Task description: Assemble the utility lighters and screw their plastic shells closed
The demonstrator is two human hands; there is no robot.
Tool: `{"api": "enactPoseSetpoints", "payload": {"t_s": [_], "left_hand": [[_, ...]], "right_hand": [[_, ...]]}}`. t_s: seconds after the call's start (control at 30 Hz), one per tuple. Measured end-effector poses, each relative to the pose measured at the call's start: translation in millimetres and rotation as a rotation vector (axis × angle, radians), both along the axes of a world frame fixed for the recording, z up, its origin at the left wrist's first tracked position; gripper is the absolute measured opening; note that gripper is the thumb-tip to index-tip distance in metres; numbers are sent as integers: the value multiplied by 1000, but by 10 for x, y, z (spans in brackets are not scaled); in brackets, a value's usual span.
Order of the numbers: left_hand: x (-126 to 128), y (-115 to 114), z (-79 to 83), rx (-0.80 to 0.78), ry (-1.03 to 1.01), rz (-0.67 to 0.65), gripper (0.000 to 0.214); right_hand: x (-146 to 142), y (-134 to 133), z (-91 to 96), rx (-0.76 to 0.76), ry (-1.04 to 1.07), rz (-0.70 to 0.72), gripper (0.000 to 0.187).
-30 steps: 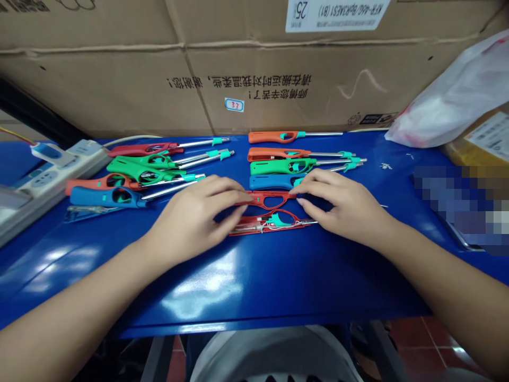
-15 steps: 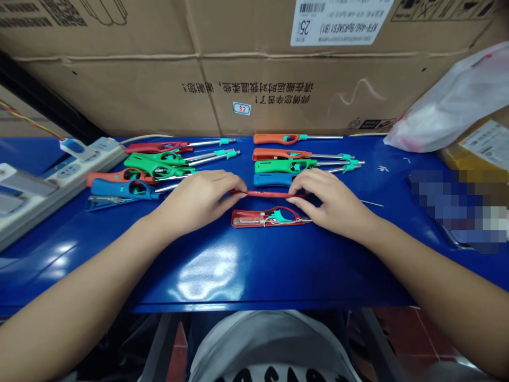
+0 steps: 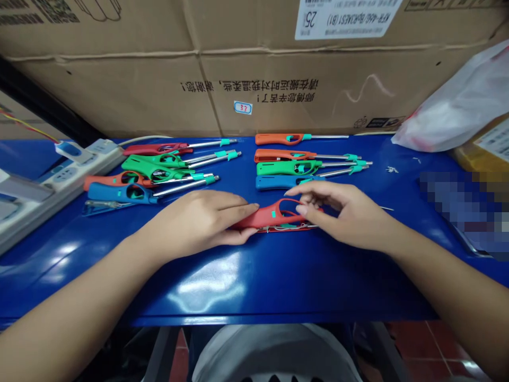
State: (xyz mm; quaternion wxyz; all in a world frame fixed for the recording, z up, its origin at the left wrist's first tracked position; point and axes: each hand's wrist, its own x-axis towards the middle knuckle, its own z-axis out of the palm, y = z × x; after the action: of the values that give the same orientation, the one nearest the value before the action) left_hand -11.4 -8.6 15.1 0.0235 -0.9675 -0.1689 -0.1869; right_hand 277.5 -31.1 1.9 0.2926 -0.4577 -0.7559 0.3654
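Note:
A red shell half of a long-nosed gas lighter is pinched at its butt end between the thumb and fingers of my left hand. Under it, on the table, lies the matching red lighter half, with white wire and a green part showing along the near edge. The shell half sits tilted over this lower half; the far side between them is hidden. At the nozzle end, my right hand has its thumb and a finger closed on the shell, with the index finger stretched out above it.
Several lighters lie behind my hands: a blue one, a green one and an orange one at right, more in a left group. A power strip stands left, white bits right, a cardboard box behind.
The red shell half, held edge-on behind the filled half before, has come toward me and turned its outer face up over that half. Both hands moved nearer with it.

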Motion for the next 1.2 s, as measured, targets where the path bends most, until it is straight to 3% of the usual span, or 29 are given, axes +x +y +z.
{"api": "enactPoseSetpoints", "payload": {"t_s": [0.13, 0.23, 0.67, 1.2], "left_hand": [[-1, -9, 0, -72, 51, -9, 30], [5, 1, 2, -47, 63, -18, 31], [34, 13, -14, -8, 129, -7, 31], [36, 8, -20, -115, 167, 39, 31]], "right_hand": [[41, 11, -34, 152, -183, 163, 32], [50, 28, -67, 212, -182, 213, 32], [24, 29, -162, 354, -310, 185, 22], [36, 5, -147, 388, -385, 173, 19]]}}
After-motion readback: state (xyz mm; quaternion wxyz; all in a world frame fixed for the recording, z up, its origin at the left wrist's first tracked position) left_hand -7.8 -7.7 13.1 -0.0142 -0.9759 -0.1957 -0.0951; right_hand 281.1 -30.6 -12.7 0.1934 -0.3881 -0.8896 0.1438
